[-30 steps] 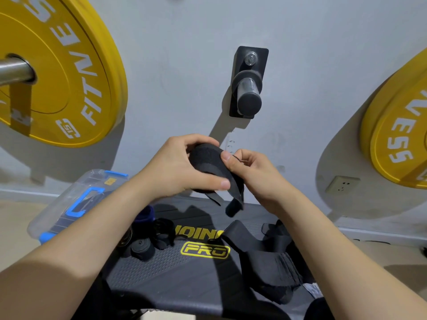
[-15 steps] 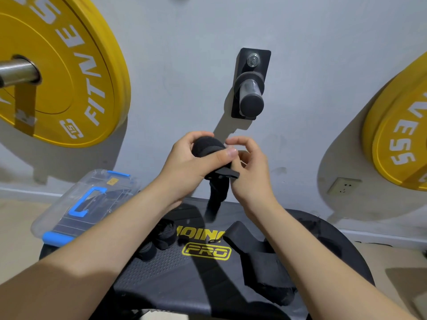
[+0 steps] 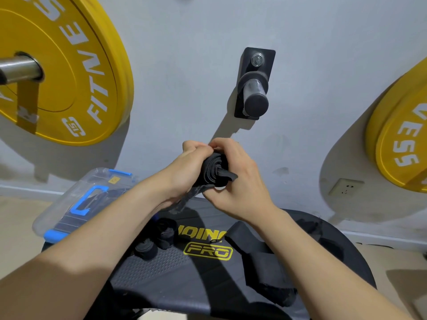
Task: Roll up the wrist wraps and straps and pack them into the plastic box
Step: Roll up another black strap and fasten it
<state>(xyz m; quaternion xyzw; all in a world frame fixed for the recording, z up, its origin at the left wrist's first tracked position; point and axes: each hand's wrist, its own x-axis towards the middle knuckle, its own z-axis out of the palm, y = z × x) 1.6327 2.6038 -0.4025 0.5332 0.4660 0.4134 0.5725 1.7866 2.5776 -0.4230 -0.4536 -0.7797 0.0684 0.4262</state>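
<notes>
Both hands have come closer together since a moment ago, and the loose tail that hung down is shorter now. Our left hand [image 3: 184,172] curls round the black wrist wrap [image 3: 213,168] from the left. Our right hand [image 3: 240,183] cups it from the right, and the fingertips meet on top. Both grips are tight on the wrap. We hold it up in the air above the table [image 3: 184,287]. A thin, frayed tail hangs under our left hand.

We count two small rolled wraps [image 3: 165,236] on the table, one long unrolled strap [image 3: 258,262] to their right, and one plastic box [image 3: 57,218] with blue clips by the table's far left corner. On the wall hang two yellow weight plates [image 3: 57,65] and one peg [image 3: 254,93].

Our left arm hides part of the rolled wraps. Dark things show inside the box, but we cannot tell what they are. Both plates are cut off at the edges.
</notes>
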